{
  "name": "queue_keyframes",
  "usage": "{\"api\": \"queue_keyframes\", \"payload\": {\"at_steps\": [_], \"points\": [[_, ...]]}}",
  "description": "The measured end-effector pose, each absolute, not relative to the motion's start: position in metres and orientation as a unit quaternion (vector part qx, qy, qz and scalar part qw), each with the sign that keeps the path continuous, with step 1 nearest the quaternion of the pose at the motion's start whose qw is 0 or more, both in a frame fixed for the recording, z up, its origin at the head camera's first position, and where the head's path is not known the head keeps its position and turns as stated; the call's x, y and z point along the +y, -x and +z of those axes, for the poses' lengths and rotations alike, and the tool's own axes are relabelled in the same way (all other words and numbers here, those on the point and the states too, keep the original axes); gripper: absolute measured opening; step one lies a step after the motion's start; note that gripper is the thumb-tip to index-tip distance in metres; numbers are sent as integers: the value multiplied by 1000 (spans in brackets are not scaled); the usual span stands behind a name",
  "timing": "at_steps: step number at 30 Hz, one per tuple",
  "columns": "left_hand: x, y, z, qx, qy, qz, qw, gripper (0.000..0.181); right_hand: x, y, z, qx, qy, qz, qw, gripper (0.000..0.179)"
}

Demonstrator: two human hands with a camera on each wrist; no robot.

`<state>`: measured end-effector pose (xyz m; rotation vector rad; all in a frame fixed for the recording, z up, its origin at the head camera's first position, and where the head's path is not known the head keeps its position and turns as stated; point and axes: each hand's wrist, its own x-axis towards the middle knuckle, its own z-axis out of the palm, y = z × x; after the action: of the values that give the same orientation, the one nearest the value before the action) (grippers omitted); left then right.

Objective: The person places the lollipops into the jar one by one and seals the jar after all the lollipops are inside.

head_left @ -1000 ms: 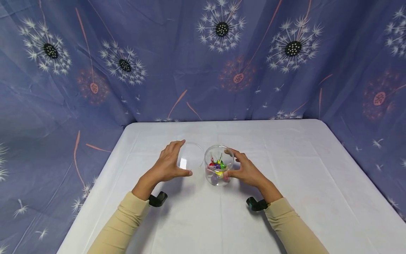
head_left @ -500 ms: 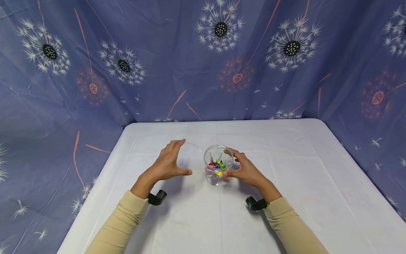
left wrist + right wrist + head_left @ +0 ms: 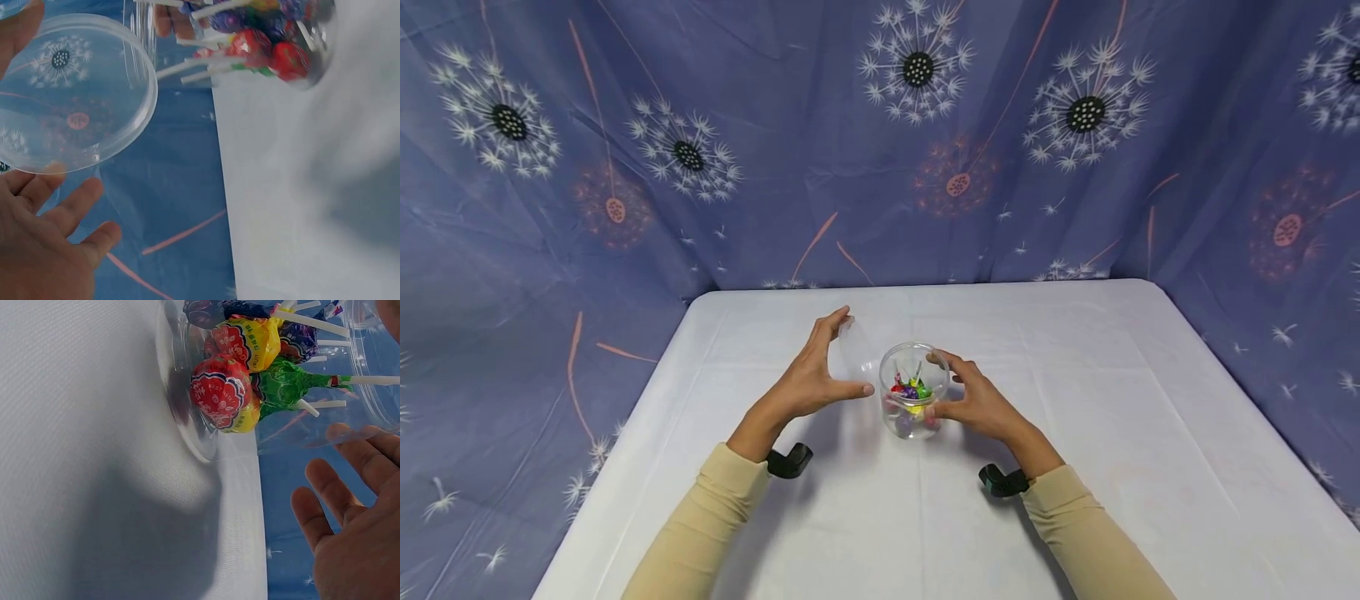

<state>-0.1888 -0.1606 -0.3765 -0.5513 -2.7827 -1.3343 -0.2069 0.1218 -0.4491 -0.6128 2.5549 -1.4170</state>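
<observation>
My left hand (image 3: 811,373) holds a clear round lid (image 3: 856,354) by its edge, between thumb and fingers. The lid is tilted and raised beside the open mouth of a clear plastic jar (image 3: 891,423). Several wrapped lollipops (image 3: 913,389), red, yellow, green and purple, stand in the jar with white sticks upward. My right hand (image 3: 983,407) grips the jar from its right side, thumb in front and fingers behind. In the left wrist view the lid (image 3: 94,125) spans from the thumb to the fingertips. The right wrist view shows a red lollipop (image 3: 220,390) low in the jar.
The jar stands on a table with a white cloth (image 3: 1037,333). Behind it hangs a blue curtain (image 3: 820,167) with a dandelion print. A black wrist camera is strapped on the left wrist (image 3: 788,461) and another on the right (image 3: 1002,481).
My left hand has moved up and to the right, bringing the lid nearer the jar and tilting it from facing the view to nearly edge-on. My right hand stays on the jar.
</observation>
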Motion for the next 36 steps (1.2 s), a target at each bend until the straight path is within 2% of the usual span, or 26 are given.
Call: {"api": "queue_keyframes", "payload": {"at_steps": [10, 18, 36], "points": [[-136, 196, -379, -868, 219, -446, 14, 109, 120, 204, -445, 849, 211, -477, 83, 90], [-120, 199, -386, -869, 206, -450, -11, 104, 122, 207, -450, 846, 228, -476, 74, 92], [-97, 202, -400, -899, 238, -367, 15, 104, 124, 206, -449, 852, 198, -477, 90, 93]]}}
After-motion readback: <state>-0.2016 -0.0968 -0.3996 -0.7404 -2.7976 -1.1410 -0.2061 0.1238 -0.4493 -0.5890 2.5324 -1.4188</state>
